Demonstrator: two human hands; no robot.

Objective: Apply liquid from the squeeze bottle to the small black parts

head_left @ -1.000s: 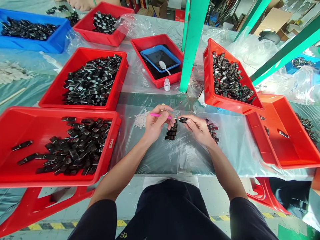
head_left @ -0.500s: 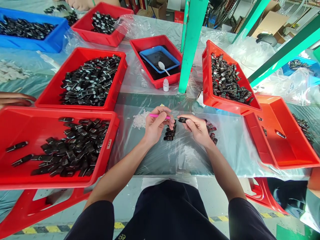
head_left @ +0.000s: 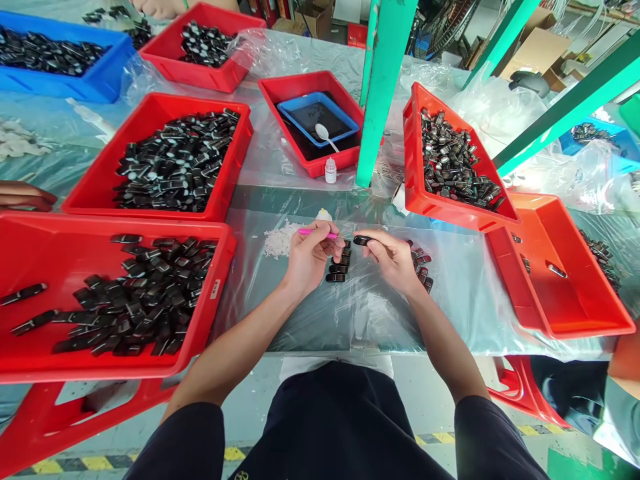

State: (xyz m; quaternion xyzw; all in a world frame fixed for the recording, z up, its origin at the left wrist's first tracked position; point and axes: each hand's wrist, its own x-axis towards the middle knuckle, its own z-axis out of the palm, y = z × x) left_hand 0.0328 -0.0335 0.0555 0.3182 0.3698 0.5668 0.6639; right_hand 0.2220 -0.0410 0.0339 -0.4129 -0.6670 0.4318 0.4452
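Note:
My left hand [head_left: 309,257] is closed around a slim pink-handled tool [head_left: 318,233], whose thin tip points right. My right hand [head_left: 393,257] pinches a small black oblong piece [head_left: 362,240] between thumb and fingers, just right of that tip; whether the two touch I cannot tell. Below my left fingers lies a short column of similar black pieces [head_left: 337,269] on the plastic-covered table. More dark pieces with reddish parts [head_left: 423,267] lie beside my right hand. Left of my left hand is a scatter of small white bits [head_left: 280,240].
Red bins of black pieces stand at left [head_left: 150,293], behind it [head_left: 175,160] and at right [head_left: 460,160]. A nearly bare red bin [head_left: 580,287] sits far right. A green post [head_left: 383,100] rises beside a small white bottle [head_left: 331,171]. Another person's hand [head_left: 25,197] rests at the left edge.
The black piece in my right hand has shifted slightly left and the gap to my left fingers looks a little different. The view has moved slightly; both grips stay the same.

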